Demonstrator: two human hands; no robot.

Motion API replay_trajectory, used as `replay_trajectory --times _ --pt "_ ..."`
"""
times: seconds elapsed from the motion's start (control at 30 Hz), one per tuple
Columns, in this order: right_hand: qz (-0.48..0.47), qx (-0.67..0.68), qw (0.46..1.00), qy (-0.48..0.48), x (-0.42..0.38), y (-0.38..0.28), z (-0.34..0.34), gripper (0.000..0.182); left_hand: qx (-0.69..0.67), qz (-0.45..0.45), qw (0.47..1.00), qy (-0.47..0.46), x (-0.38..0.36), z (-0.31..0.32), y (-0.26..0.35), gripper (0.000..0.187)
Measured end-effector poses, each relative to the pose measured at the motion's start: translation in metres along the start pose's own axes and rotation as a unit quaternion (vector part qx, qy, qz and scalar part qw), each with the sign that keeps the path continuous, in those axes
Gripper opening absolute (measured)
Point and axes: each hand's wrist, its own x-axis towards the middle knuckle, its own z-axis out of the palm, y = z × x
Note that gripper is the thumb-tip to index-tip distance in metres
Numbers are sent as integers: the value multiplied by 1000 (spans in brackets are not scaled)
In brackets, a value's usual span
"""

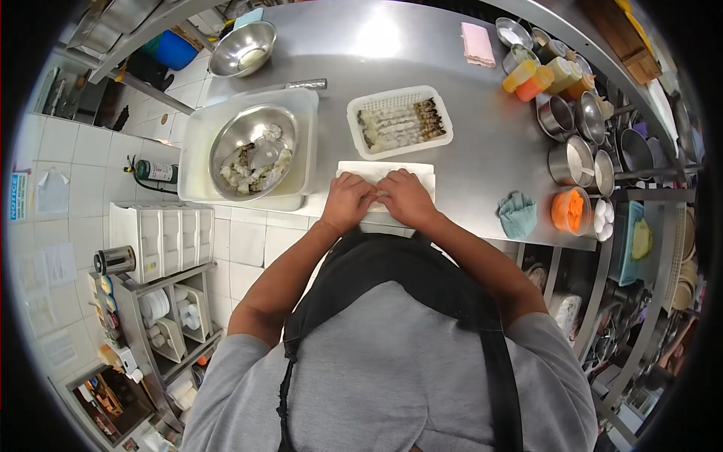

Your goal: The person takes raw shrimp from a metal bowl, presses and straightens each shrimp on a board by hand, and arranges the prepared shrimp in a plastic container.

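Note:
My left hand [350,197] and my right hand [404,196] meet over a white cutting board [364,166] at the front edge of the steel table. The fingers of both are curled in and pinched together. A small pale thing shows between the fingertips, mostly hidden, and I cannot make out what it is. Just beyond the board, a white perforated basket [360,98] holds a row of shrimp [399,128]. To the left, a steel bowl [263,113] with shrimp pieces [252,172] sits tilted in a large translucent tub [309,113].
A second steel bowl [241,47] stands at the far left, near a metal-handled tool [307,84]. On the right lie a green cloth [517,215] and a pink cloth [477,44]. Squeeze bottles [533,81], steel pots [570,160] and a tub of orange pieces [570,210] line the right edge.

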Motion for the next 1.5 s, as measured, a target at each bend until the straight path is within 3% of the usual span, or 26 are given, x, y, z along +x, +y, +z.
replay_trajectory --times 1.03,1.33,1.5 --pt "30 -59 998 -24 13 -11 13 16 -40 31 998 26 0 -1 -17 7" --pt "55 -102 993 -38 16 -23 16 15 16 35 999 20 1 3 -13 9" --pt "49 -112 990 -67 20 -19 10 19 96 58 993 -37 5 -3 -19 10"
